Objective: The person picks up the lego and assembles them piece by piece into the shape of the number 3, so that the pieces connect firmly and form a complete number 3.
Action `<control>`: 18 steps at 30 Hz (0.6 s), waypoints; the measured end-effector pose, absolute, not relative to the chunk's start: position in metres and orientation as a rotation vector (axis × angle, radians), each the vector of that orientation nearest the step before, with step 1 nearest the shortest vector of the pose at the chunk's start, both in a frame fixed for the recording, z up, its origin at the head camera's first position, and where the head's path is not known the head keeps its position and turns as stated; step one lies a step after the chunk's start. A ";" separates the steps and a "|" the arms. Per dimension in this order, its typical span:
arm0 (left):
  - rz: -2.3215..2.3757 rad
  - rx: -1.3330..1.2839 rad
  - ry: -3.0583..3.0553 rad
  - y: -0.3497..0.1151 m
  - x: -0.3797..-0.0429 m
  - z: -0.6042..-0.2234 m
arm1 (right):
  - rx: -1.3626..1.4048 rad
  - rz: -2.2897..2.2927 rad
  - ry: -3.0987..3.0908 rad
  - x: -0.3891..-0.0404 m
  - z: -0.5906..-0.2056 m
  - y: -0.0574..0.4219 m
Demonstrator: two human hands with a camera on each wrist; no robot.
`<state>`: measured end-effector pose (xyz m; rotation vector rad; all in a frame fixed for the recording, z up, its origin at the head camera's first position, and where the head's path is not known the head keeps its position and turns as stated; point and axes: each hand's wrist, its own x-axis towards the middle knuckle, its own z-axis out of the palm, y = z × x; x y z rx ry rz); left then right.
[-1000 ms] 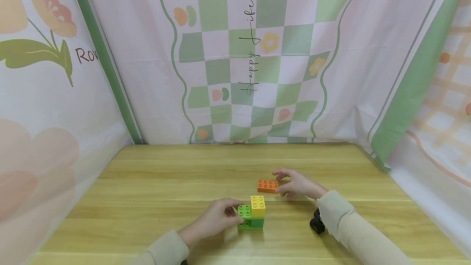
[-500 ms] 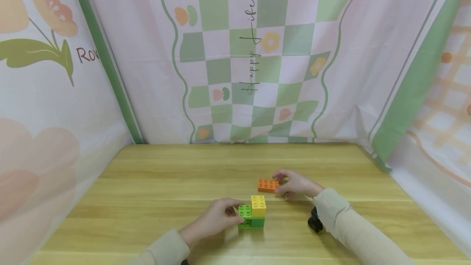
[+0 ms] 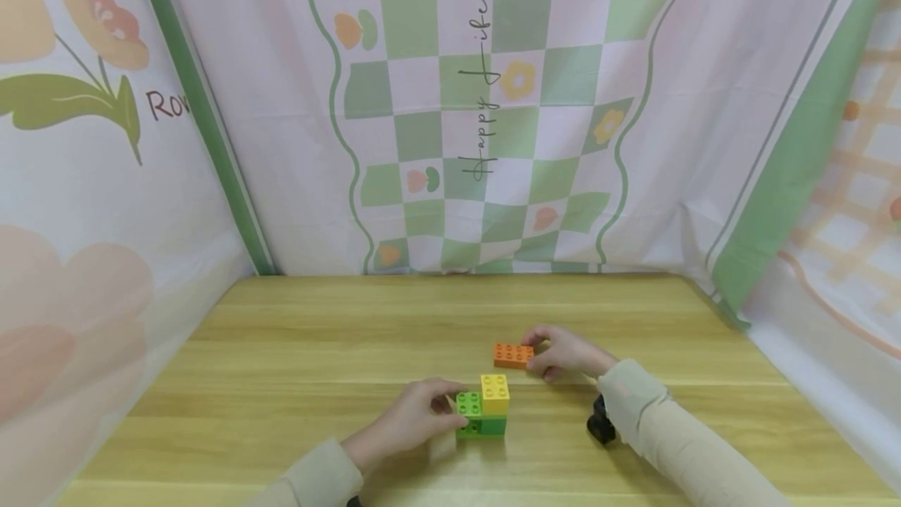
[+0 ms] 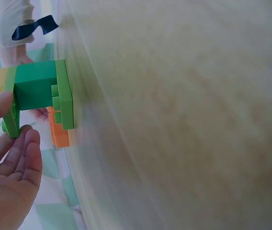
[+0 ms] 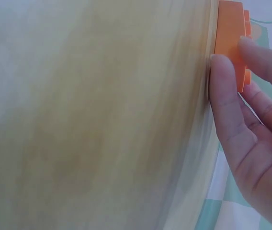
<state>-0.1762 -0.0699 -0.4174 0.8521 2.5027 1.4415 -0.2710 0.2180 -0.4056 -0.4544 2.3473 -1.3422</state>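
Note:
My left hand [image 3: 415,419] pinches the left end of the upper lime plate of a toy-brick stack [image 3: 494,425] between thumb and fingers. The stack has a lime bottom plate [image 4: 65,93], a dark green brick [image 4: 34,86], the upper lime plate [image 4: 12,106] and a yellow brick [image 3: 494,393] on top at the right. Farther back on the table lies an orange brick [image 3: 511,356] with two rows of studs. My right hand [image 3: 568,352] holds its right end, thumb in front and a finger behind. In the right wrist view, fingertips overlap the orange brick [image 5: 229,28].
Both hands work over a wood-grain table [image 3: 317,335]. A patterned curtain [image 3: 436,139] hangs along its back edge, with more cloth at both sides. A black device [image 3: 601,421] sits under the right wrist, beside the beige sleeve [image 3: 640,393].
The fingers of my right hand have drawn in a little on the end of the orange brick. My left hand and the stack have stayed in place.

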 end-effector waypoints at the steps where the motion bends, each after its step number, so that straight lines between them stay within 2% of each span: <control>1: 1.442 0.850 2.503 -0.070 -0.176 -0.417 | -0.447 -1.341 2.352 -0.271 -0.406 0.218; 18: 1.448 0.831 2.485 -0.070 -0.176 -0.416 | -0.397 -1.337 2.384 -0.271 -0.406 0.216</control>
